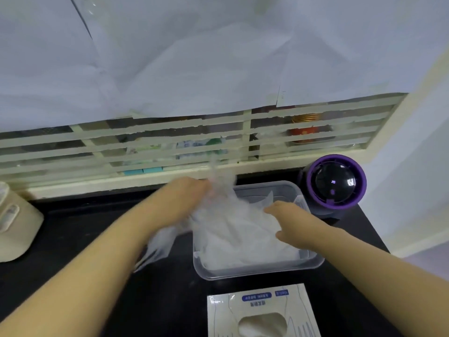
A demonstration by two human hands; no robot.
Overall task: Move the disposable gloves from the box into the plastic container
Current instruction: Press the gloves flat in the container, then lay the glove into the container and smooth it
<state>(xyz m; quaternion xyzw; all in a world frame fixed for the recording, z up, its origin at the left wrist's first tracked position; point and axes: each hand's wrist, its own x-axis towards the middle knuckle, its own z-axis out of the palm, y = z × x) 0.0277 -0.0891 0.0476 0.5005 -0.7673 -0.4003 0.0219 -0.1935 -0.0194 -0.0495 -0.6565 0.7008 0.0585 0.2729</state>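
Box (261,310), bottom centre, oval opening showing pale film, seemingly more stock; plastic container (257,273), just beyond it on the black counter (73,215), heaped with gloves (243,237), one tail trailing over its left rim; right hand (289,222), centre right, fingers spread flat, pressing the heap; left hand (187,193), centre, fingers curled into a bunch of film at the far-left corner. Step judged: tucking in; next move calls for gathering the overhanging tail inside, then reaching to the box.

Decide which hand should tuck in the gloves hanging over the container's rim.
Probably left: the left hand grips those gloves at the container rim; the right hand rests on the pile inside.
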